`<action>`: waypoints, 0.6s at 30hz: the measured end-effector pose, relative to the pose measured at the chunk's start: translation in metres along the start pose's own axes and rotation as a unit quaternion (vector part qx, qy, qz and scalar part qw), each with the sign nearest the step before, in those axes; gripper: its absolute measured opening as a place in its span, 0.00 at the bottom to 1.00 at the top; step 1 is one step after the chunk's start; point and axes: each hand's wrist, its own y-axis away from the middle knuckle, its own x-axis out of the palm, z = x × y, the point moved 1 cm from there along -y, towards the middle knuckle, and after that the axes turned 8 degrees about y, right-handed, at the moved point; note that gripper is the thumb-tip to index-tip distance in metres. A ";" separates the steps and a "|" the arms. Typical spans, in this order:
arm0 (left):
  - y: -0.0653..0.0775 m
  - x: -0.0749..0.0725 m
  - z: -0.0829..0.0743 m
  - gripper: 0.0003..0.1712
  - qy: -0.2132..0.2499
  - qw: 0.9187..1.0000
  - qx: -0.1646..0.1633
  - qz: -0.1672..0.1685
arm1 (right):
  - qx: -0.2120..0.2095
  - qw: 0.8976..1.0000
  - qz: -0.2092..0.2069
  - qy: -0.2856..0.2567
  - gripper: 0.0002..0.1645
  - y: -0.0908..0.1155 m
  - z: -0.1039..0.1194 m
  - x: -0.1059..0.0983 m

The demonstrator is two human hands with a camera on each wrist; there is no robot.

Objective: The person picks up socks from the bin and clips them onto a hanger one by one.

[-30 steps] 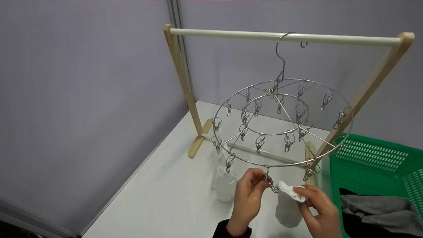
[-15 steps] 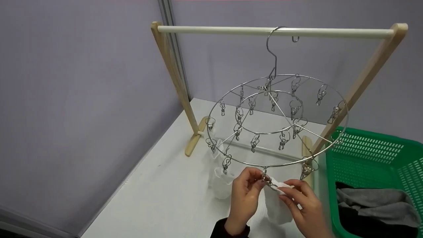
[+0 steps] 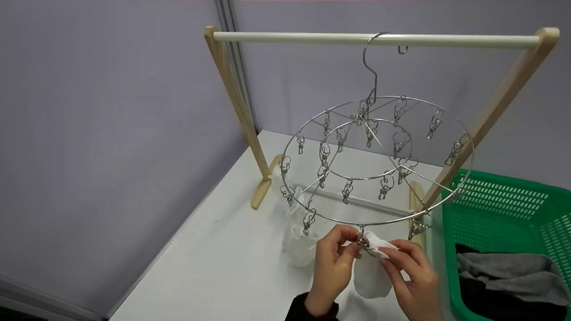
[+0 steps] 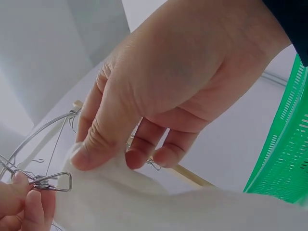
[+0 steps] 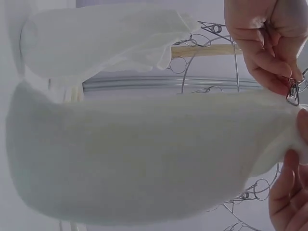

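A round wire clip hanger point(image 3: 343, 222) hangs from the rack's bar. At its front edge my left hand point(image 3: 332, 263) pinches a wire clip point(image 3: 362, 240) between thumb and fingers. My right hand point(image 3: 412, 274) holds a white sock point(image 3: 372, 281) by its open end, right at that clip. The sock hangs down close over the white table. In the right wrist view the sock point(image 5: 130, 154) fills the middle, its cuff overlapping the clip point(image 5: 292, 92). The left wrist view shows the clip point(image 4: 57, 182) in front of the sock's fabric point(image 4: 144, 192).
Another white sock point(image 3: 299, 247) hangs from a clip just left of my left hand. A wooden rack with a white bar point(image 3: 285, 38) stands on the table point(image 3: 214, 267). At the right sits a green basket point(image 3: 451, 267) holding grey and black cloth point(image 3: 513, 272).
My right hand has moved left with the sock, bringing its open end from beside the clip to right at it. My left hand keeps its pinch on the clip.
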 end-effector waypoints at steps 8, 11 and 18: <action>0.001 0.001 0.002 0.11 0.018 1.000 -0.004 0.010 | -0.002 1.000 -0.017 0.006 0.11 -0.004 0.009 -0.001; 0.001 0.000 0.002 0.10 0.029 0.999 -0.016 0.006 | 0.015 0.999 -0.039 0.013 0.11 -0.004 0.009 -0.004; 0.000 -0.003 0.002 0.09 0.029 1.000 -0.002 -0.009 | 0.103 0.988 -0.095 -0.071 0.18 0.018 -0.039 -0.004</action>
